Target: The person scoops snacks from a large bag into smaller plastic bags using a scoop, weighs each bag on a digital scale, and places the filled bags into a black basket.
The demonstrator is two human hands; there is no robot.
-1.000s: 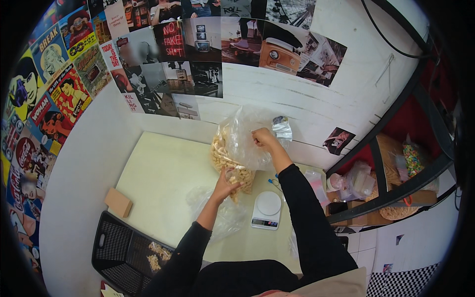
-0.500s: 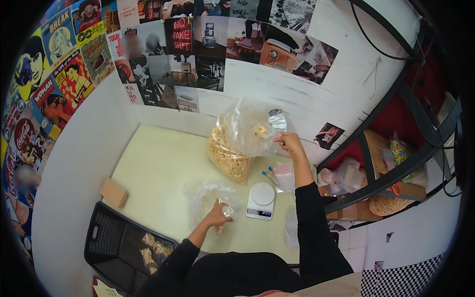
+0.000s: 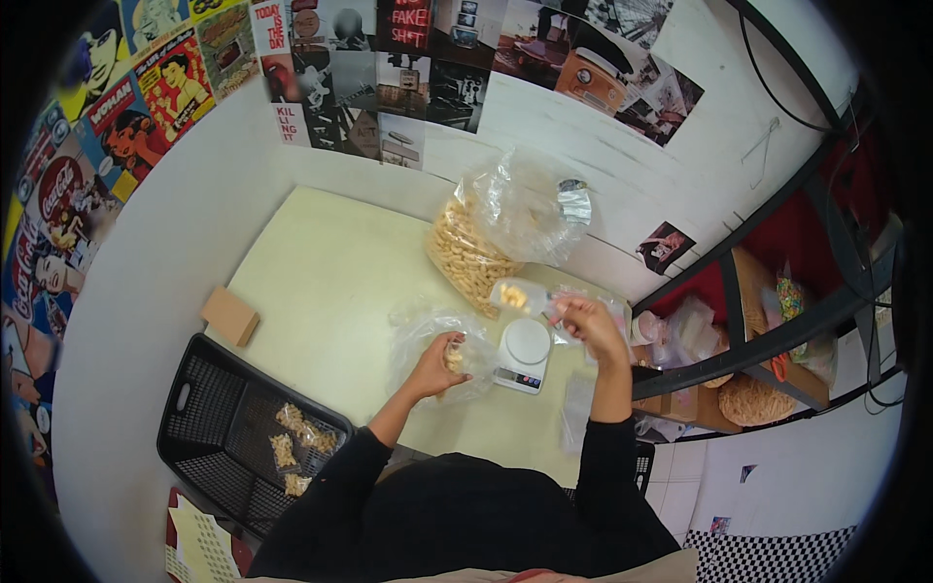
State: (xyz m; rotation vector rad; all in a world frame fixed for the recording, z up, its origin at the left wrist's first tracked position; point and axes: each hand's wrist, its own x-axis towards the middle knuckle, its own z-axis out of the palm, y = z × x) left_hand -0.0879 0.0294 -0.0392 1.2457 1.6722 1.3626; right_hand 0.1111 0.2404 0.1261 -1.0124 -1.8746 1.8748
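Observation:
My right hand grips the handle of a clear plastic scoop, which carries a few pale yellow snack pieces. The scoop hangs between the large clear bag of snack pieces and the white kitchen scale. My left hand is closed round a small clear plastic bag with some snack pieces in it. Thin clear plastic lies loosely behind and around that hand, and I cannot tell how many bags it makes up. The large bag stands at the back, its mouth slack toward the wall.
A black plastic basket at the left holds several filled small bags. Beside it sits a brown cardboard box. Flat clear bags lie at the table's right. A shelf with packages borders the right side.
My right hand has drawn the scoop from the large bag's mouth toward me, near the scale. My left hand still holds the small bag, now raised more upright. The whole view has shifted.

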